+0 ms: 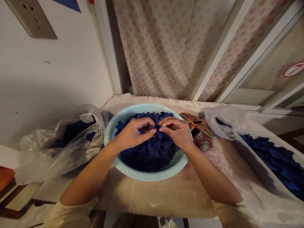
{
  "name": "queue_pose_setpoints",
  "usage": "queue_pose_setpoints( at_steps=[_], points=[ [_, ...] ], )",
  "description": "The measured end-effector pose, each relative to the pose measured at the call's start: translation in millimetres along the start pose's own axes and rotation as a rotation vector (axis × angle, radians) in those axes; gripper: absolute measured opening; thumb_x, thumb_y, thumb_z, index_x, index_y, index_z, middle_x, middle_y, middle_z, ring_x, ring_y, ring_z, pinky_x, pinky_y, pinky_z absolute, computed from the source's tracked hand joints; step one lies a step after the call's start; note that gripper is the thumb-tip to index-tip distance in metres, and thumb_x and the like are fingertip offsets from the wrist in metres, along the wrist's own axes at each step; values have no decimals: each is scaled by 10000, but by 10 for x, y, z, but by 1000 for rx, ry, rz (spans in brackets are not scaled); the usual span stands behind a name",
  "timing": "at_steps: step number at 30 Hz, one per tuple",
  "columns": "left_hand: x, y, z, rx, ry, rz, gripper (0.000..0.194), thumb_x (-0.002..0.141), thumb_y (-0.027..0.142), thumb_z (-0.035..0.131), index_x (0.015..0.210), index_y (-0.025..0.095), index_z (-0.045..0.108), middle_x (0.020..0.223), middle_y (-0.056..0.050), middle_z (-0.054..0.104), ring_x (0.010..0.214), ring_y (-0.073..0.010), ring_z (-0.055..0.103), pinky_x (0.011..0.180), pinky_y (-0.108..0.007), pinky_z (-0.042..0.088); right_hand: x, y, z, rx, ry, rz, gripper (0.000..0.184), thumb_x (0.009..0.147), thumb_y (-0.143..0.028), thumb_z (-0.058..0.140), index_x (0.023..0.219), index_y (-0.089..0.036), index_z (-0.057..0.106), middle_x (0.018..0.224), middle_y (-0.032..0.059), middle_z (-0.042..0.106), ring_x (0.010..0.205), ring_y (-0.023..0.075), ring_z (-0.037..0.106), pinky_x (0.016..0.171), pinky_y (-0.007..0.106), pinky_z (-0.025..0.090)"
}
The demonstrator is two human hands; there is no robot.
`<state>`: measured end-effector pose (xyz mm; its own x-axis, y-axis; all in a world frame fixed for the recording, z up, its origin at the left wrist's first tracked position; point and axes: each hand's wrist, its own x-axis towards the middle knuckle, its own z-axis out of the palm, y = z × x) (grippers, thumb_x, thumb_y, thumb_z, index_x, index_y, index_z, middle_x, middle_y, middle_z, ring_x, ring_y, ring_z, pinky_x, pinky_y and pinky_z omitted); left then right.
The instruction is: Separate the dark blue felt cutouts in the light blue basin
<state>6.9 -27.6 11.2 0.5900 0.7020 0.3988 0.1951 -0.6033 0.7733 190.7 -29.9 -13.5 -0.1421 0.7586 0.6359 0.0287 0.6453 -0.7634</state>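
Observation:
Both hands meet over a light blue basin point(152, 177) heaped with dark blue flower-shaped fabric pieces point(152, 152). Between my fingertips is one blue fabric flower point(158, 132), pinched from both sides above the pile. My left hand point(136, 131) grips its left edge with thumb and forefinger. From the right, my right hand point(177, 129) pinches the same piece, thumb below and fingers curled above. The fingers cover part of the flower, so its full shape is hidden.
At the left lies a clear plastic bag point(64, 155) with blue pieces inside. A red-green patterned bag point(201, 134) sits right of the basin. Further right, a white box point(249, 155) holds many blue pieces, with another plastic bag point(224, 118) beside it. A dotted curtain point(166, 47) hangs behind the table.

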Motion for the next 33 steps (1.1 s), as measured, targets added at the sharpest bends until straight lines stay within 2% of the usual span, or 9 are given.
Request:
queue_pose_setpoints(
  at_steps=[6, 11, 13, 18, 22, 25, 28, 30, 33],
  points=[
    [-14, 25, -7, -9, -6, 27, 102, 798, 251, 547, 782, 151, 532, 660, 21, 522, 580, -69, 496, 549, -168, 418, 14, 108, -73, 163, -39, 203, 248, 656, -437, 709, 653, -202, 628, 757, 7, 656, 705, 129, 590, 671, 279, 485],
    [-5, 9, -7, 10, 22, 11, 122, 787, 260, 548, 746, 149, 515, 632, 30, 458, 552, -63, 434, 517, -168, 379, 1, 86, -58, 198, -1, 305, 252, 691, -434, 682, 722, -195, 607, 650, -17, 572, 586, 101, 509, 559, 229, 426],
    [3, 3, -9, 16, 35, 2, 127, 781, 261, 547, 733, 150, 506, 628, 33, 449, 549, -63, 425, 516, -169, 375, 13, 93, -50, 179, 77, 312, 246, 717, -424, 655, 715, -195, 566, 626, -25, 524, 561, 96, 474, 527, 218, 404],
    [17, 12, -21, 39, 78, -8, 115, 744, 215, 541, 683, 160, 460, 605, 55, 404, 515, -49, 374, 503, -165, 349, 79, 252, -113, 189, 381, 364, 238, 750, -359, 589, 677, -211, 417, 593, -52, 429, 506, 90, 438, 498, 219, 404],
    [25, 3, -20, 48, 115, -31, 115, 735, 179, 524, 665, 161, 434, 597, 62, 383, 515, -46, 362, 491, -160, 324, 81, 276, -134, -1, 447, 195, 207, 721, -274, 623, 746, -211, 428, 714, -29, 493, 656, 104, 518, 630, 237, 453],
    [34, -17, -10, 74, 137, -65, 108, 739, 185, 523, 668, 158, 446, 594, 58, 392, 526, -51, 381, 496, -167, 327, 30, 135, -73, -235, 357, 13, 166, 734, -253, 632, 822, -211, 497, 838, 11, 544, 797, 132, 548, 715, 264, 465],
    [36, -38, 3, 78, 130, -80, 107, 743, 202, 533, 675, 155, 464, 584, 54, 418, 527, -57, 411, 498, -171, 345, -21, -19, 1, -312, 114, -103, 80, 775, -250, 605, 844, -216, 581, 840, 24, 590, 813, 148, 572, 741, 294, 480],
    [30, -49, 10, 60, 99, -79, 109, 750, 218, 541, 687, 156, 477, 580, 49, 457, 525, -62, 444, 497, -173, 365, -35, -68, 27, -339, -45, -137, 151, 746, -249, 647, 894, -229, 625, 881, 29, 633, 837, 163, 596, 760, 316, 494],
    [20, -60, 18, 22, 38, -77, 101, 767, 236, 544, 724, 157, 498, 617, 23, 561, 553, -82, 524, 530, -191, 427, -25, -59, 28, -363, -105, -132, 137, 745, -243, 655, 880, -247, 676, 883, 23, 682, 826, 166, 630, 770, 331, 515]
  ],
)
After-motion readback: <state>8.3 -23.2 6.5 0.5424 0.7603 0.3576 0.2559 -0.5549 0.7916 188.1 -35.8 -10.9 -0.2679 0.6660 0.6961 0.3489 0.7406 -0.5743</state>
